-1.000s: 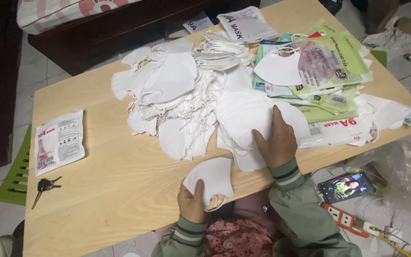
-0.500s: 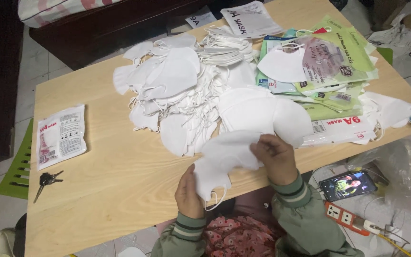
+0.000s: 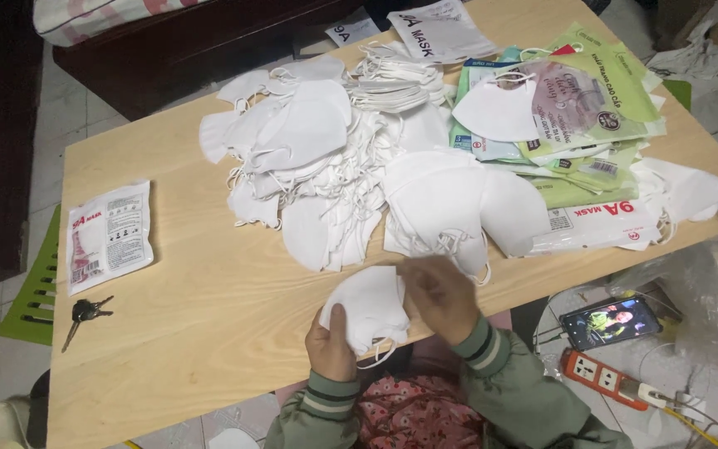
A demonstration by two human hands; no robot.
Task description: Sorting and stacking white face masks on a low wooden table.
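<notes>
Near the front edge of the wooden surface (image 3: 209,333), below the mask pile (image 3: 334,166), we are now lifting one white mask (image 3: 367,308): left hand (image 3: 330,345) gripping it, right hand (image 3: 442,295) closing on its edge, having left the pile.

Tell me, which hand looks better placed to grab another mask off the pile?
Probably the right hand. It sits just below the nearest stacked masks and only touches the held mask at its edge, while the left hand grips that mask from beneath.
</notes>
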